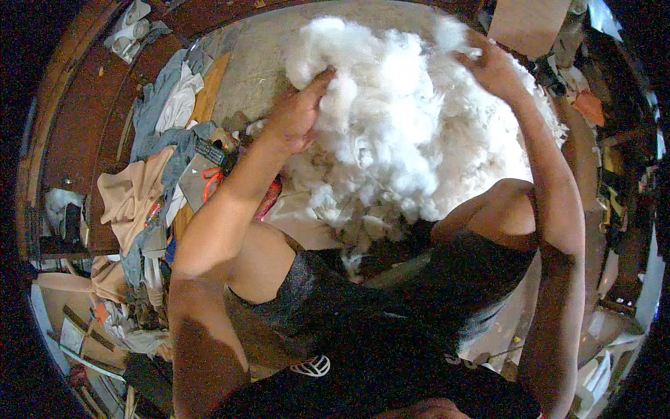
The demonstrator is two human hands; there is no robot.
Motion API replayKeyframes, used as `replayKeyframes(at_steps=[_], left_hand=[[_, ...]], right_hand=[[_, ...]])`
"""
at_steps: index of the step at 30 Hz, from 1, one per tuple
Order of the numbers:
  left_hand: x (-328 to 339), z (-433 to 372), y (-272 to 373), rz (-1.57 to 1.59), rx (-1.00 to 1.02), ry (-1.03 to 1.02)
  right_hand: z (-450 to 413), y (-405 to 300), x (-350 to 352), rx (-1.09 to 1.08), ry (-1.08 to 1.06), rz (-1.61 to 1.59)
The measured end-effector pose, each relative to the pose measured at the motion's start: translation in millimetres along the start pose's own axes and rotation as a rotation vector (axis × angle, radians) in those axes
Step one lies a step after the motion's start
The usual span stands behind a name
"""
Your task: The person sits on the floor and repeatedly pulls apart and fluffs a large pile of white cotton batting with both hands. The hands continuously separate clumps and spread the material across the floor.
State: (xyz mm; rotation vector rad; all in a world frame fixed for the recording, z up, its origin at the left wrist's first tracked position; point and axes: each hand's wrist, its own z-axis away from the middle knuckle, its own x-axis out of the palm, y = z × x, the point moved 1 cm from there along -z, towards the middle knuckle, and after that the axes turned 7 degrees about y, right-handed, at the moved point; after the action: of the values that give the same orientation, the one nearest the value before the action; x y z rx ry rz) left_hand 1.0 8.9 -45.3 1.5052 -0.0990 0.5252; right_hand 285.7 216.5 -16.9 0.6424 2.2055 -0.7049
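Note:
A large heap of white fluffy fibre stuffing (403,105) lies on the floor before me, between my bare knees. My left hand (306,107) reaches to the left side of the heap, its fingertips against a thick tuft; whether it grips the tuft is not clear. At the upper right my right hand (489,65) has a loose tuft of fibre (451,34) at its fingers, blurred there, so the hold cannot be made out. Thinner wisps and bits of fibre (324,201) lie at the near side of the heap.
Left of my forearm are a black remote control (209,152), an orange-red cord (210,180), a beige cloth (133,194) and blue-grey and white cloths (180,99). A cardboard piece (528,26) stands at the upper right. Dark wooden furniture (78,120) stands at far left.

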Motion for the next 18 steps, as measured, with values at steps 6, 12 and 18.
replayKeyframes(at_steps=[6,12,18], left_hand=[[28.0,1.2,12.2,-0.054,-0.045,0.061],[43.6,5.4,14.9,-0.045,-0.067,0.161],[7.5,-14.1,-5.0,0.247,-0.029,-0.108]], right_hand=[[6.6,-140.4,-19.8,-0.215,-0.424,-0.294],[-19.2,-73.4,2.1,-0.285,-0.054,0.001],[-37.0,36.3,-10.6,0.132,0.093,0.207]])
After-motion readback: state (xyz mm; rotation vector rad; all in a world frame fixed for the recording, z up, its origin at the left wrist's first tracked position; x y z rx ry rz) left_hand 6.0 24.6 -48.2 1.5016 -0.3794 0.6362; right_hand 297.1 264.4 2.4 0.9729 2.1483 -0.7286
